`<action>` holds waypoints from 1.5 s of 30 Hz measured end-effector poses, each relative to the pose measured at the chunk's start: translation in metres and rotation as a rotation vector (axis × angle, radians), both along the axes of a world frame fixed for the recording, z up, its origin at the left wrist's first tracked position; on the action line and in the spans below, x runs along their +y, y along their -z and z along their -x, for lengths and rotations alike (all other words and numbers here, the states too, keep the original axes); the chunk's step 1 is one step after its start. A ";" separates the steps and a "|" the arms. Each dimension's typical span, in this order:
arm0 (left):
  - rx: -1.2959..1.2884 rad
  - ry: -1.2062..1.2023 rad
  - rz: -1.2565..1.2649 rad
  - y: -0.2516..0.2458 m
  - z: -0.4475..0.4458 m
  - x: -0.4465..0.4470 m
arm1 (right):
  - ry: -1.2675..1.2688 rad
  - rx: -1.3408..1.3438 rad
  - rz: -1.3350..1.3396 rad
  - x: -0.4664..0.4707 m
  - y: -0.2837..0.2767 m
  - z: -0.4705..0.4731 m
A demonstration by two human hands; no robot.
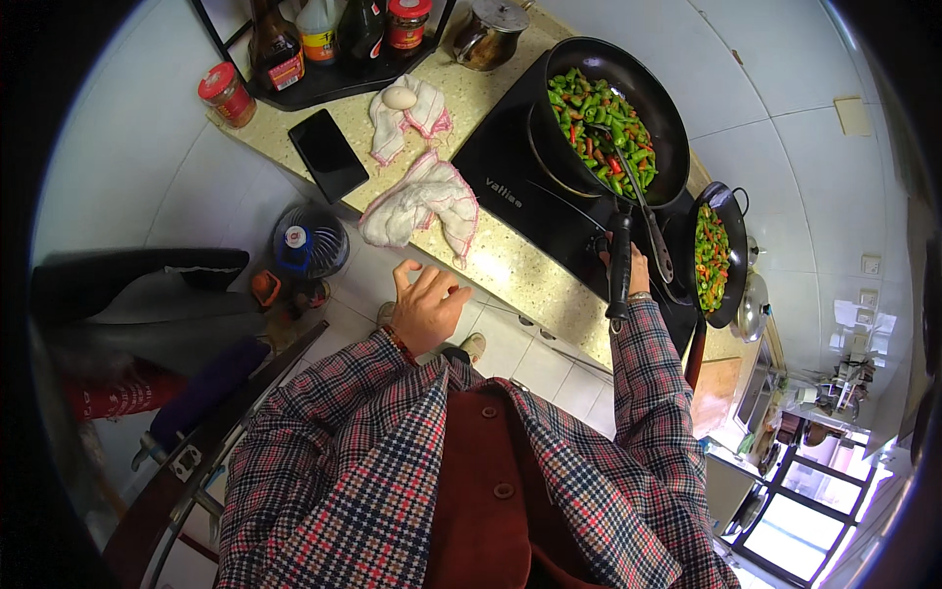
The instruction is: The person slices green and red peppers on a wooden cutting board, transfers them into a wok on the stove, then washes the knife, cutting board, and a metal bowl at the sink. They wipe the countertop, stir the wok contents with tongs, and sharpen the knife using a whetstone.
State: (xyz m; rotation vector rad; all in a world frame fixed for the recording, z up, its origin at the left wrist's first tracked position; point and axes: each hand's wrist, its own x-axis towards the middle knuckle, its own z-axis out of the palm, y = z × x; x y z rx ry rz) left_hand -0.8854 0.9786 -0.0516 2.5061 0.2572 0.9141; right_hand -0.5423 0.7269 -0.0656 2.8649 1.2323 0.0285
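Note:
My left hand hovers empty before the counter edge, its fingers loosely bent and apart. Under the black handle of a wok reaches my right hand, its fingertips by a control knob at the front of the gas hob. The handle hides much of that hand, so its grip cannot be made out. Cut green and red peppers lie in the wok with a metal spatula resting among them. A second wok on the right also holds cut peppers.
Two striped cloths, an egg and a phone lie on the speckled counter. Bottles stand on a black rack, a metal pot beside it. Left of me is a door edge.

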 end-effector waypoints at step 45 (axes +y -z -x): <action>0.152 0.122 0.139 0.033 0.034 0.010 | 0.258 0.255 0.239 -0.057 -0.027 -0.020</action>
